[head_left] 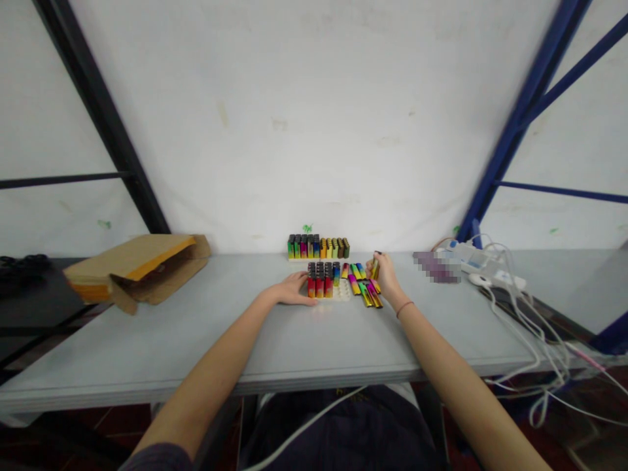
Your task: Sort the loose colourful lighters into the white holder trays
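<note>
My right hand (pixel 386 273) is closed around a gold lighter (pixel 375 267), held roughly upright above the table. Below and left of it lie several loose shiny lighters (pixel 366 292) in pink, green, blue and gold. My left hand (pixel 295 290) rests on the table with fingers apart, against the left side of a white tray (pixel 343 292) with round slots. Red lighters (pixel 320 286) with black tops stand upright in rows in the tray, beside a blue and yellow one (pixel 336 275). The tray's right part shows bare slots.
Behind, near the wall, stand two groups of upright lighters, one multicoloured (pixel 303 247), one yellow to brown (pixel 335 248). An opened cardboard box (pixel 142 265) lies at left. White cables and a power strip (pixel 466 256) occupy the right, beside a pixelated purple item (pixel 436 267).
</note>
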Motion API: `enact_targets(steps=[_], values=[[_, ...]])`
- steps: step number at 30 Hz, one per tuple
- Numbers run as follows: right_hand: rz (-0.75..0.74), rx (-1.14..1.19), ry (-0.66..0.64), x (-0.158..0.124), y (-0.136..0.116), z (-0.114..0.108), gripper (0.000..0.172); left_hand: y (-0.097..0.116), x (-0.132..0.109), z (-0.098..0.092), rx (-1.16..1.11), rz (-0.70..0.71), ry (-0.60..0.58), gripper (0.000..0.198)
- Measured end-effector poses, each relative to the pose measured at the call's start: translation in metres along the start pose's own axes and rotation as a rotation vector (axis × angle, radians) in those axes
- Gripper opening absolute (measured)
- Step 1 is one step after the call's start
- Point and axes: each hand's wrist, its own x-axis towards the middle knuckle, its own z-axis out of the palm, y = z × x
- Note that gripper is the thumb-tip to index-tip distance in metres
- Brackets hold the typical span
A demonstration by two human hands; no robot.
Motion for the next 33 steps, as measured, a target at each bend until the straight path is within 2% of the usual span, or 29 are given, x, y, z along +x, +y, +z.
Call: enact_targets(steps=[4, 6, 8, 12, 15, 20, 23, 28, 31, 33], values=[[-0.253, -0.24, -0.118, -0.005, 0.002, 0.002, 0.022, 0.0, 0.0, 0.0, -0.002, -0.006, 0.001, 0.11], [-0.315, -0.369, -0.174, -0.008, 0.002, 0.004, 0.022, 0.0, 0.0, 0.0, -0.002, -0.005, 0.005, 0.11], [-0.31, -0.419, -0.235, -0.011, 0.003, 0.006, 0.025, 0.0, 0.0, 0.0, 0.002, -0.002, 0.005, 0.11], [-0.225, -0.366, -0.35, -0.015, 0.007, 0.009, 0.032, 0.0, 0.0, 0.0, 0.006, 0.004, 0.007, 0.11], [-0.231, -0.394, -0.353, -0.017, 0.011, 0.011, 0.032, 0.0, 0.0, 0.001, 0.003, 0.004, 0.006, 0.107], [-0.33, -0.565, -0.352, -0.021, 0.015, 0.015, 0.028, 0.0, 0.001, 0.001, 0.003, 0.006, 0.014, 0.106], [-0.406, -0.622, -0.322, -0.023, 0.016, 0.017, 0.031, -0.001, 0.001, 0.001, -0.001, 0.004, 0.01, 0.105], [-0.609, -0.783, -0.395, -0.025, 0.011, 0.021, 0.017, -0.002, 0.002, 0.002, -0.015, 0.025, 0.018, 0.104], [-0.665, -0.808, -0.389, -0.022, 0.009, 0.019, 0.03, -0.002, 0.002, 0.002, -0.013, 0.01, 0.02, 0.105], [-0.623, -0.831, -0.301, -0.018, 0.008, 0.014, 0.038, -0.002, 0.001, 0.002, -0.004, 0.004, 0.016, 0.106]])
